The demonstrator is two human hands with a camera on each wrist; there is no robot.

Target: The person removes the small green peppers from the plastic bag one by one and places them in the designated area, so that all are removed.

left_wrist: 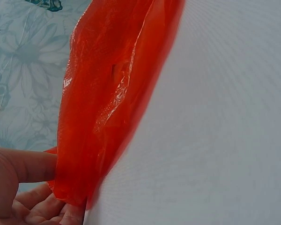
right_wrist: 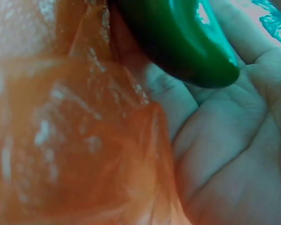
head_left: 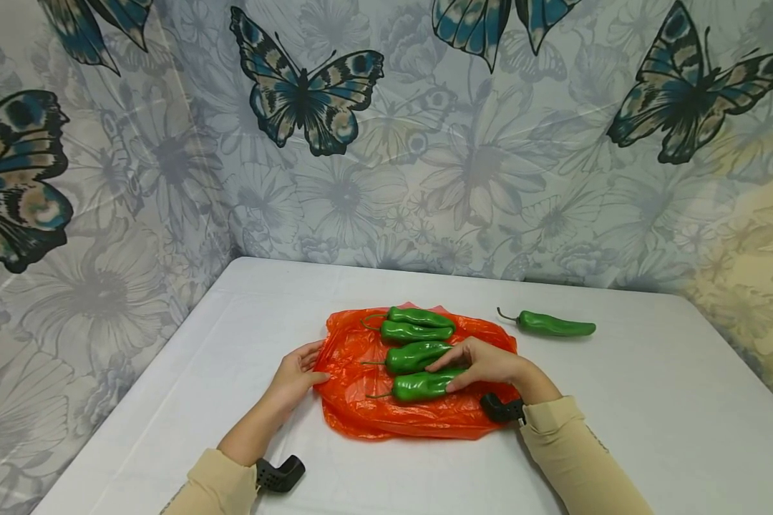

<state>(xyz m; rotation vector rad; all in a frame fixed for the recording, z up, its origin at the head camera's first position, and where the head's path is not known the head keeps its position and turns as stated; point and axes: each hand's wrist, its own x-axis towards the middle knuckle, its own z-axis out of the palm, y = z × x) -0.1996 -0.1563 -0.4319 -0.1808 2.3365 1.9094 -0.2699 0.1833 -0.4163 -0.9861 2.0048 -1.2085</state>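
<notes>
A red plastic bag point(head_left: 354, 418) lies spread on the table, with several long green peppers lying on it in a column, stems to the left. My left hand point(head_left: 296, 372) pinches the bag's left edge, and in the left wrist view the thumb point(left_wrist: 35, 165) lies over the film with fingers beneath. My right hand point(head_left: 489, 365) grips the nearest green pepper point(head_left: 419, 386) by its right end. Just behind it lies another pepper point(head_left: 412, 355), partly hidden by the right fingers. In the right wrist view, the gripped pepper's tip point(right_wrist: 210, 70) shows against the palm.
One more green pepper point(head_left: 554, 325) lies on the white table point(head_left: 650, 400), to the right beyond the bag. Farther back, a pair of peppers point(head_left: 419, 332) lie side by side on the bag. A butterfly-patterned cloth point(head_left: 361, 200) hangs behind the table.
</notes>
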